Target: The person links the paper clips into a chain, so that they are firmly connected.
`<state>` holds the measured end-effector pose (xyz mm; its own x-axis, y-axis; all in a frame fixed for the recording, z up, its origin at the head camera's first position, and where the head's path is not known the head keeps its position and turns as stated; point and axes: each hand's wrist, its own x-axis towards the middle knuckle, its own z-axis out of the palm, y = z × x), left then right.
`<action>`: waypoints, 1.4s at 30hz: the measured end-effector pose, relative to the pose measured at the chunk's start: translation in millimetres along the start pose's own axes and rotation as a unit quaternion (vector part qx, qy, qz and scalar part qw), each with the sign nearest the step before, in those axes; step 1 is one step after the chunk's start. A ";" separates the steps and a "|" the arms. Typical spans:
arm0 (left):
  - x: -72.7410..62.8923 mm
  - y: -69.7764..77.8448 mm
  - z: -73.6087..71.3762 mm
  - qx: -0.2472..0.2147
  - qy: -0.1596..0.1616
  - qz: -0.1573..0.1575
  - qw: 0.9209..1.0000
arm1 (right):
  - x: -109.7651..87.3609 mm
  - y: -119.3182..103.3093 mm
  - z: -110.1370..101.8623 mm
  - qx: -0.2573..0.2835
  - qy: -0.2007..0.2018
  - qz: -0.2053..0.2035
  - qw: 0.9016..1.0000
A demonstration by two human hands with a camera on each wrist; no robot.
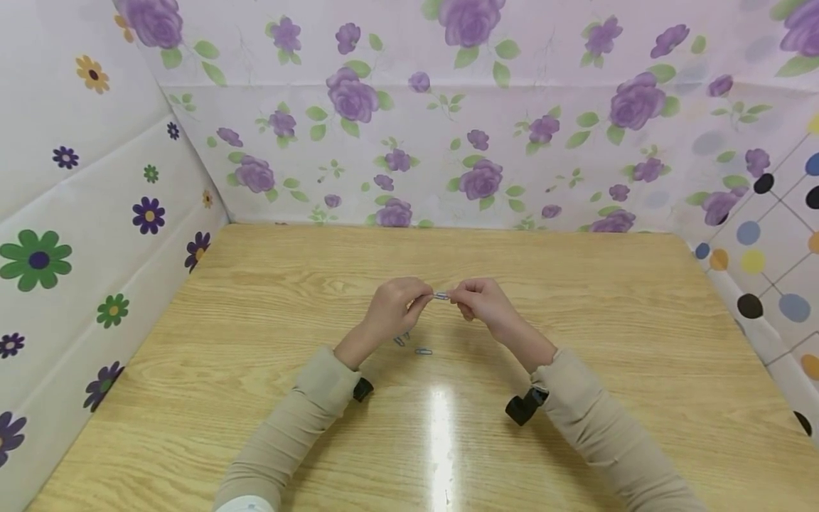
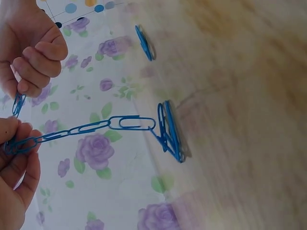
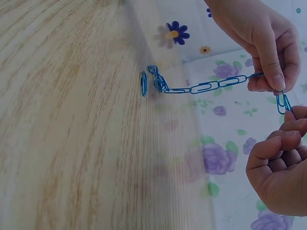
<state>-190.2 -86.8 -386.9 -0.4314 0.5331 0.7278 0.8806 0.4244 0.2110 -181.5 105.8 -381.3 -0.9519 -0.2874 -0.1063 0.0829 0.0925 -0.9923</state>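
Above the middle of the wooden table, my left hand (image 1: 392,307) pinches one end of a chain of linked blue paper clips (image 2: 89,127). The chain hangs to the table, where its lower clips (image 3: 158,82) lie bunched up. Facing it, my right hand (image 1: 485,302) pinches a blue paper clip (image 3: 282,103) between thumb and forefinger, its other fingers curled. That clip spans the small gap between both hands' fingertips; whether it is hooked into the chain I cannot tell. One loose paper clip (image 1: 424,351) lies on the table, apart from the chain.
The wood-grain table (image 1: 269,284) carries a bright light reflection near its front. Flower-patterned sheeting (image 1: 409,156) rises behind it, with more patterned sheets at left and right. A black wrist device (image 1: 523,408) hangs below the right cuff, another (image 1: 362,389) by the left cuff.
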 end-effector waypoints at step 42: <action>-6.9 -7.7 -2.3 -0.132 0.008 -0.071 0.989 | -7.9 -0.4 -8.8 -0.026 -0.079 -0.004 0.997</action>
<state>-193.5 -95.4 -392.0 -0.5524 0.4688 0.6892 0.8332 0.2866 0.4729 -176.6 116.4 -379.5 -0.8938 -0.4344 -0.1113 0.0559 0.1383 -0.9888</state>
